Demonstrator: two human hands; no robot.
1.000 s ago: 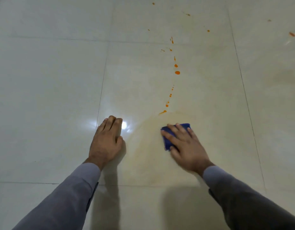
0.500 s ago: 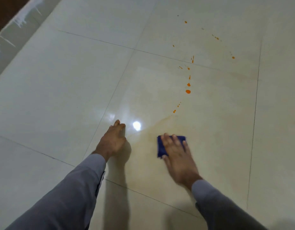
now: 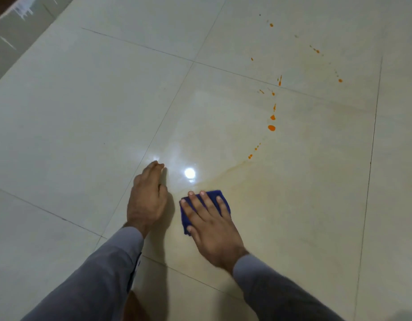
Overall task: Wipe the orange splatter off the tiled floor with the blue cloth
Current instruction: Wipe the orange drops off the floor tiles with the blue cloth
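My right hand (image 3: 212, 225) lies flat, fingers spread, on a folded blue cloth (image 3: 220, 196), pressing it to the cream tiled floor (image 3: 84, 117). Most of the cloth is hidden under the hand. My left hand (image 3: 148, 198) rests on the floor just left of it, fingers together, holding nothing. A trail of orange splatter (image 3: 271, 127) runs from drops about a hand's length beyond the cloth up to the far right. A faint yellowish smear (image 3: 258, 193) covers the tile to the right of the cloth.
A wall base with white paint streaks (image 3: 19, 12) runs along the top left corner. Dark grout lines cross the floor. A bright light reflection (image 3: 189, 173) shines between the hands. Both arms wear grey sleeves.
My right hand has slid the cloth left toward my left hand. The view has turned, shifting the splatter trail to the right. The drop nearest the cloth is gone, leaving a smear.
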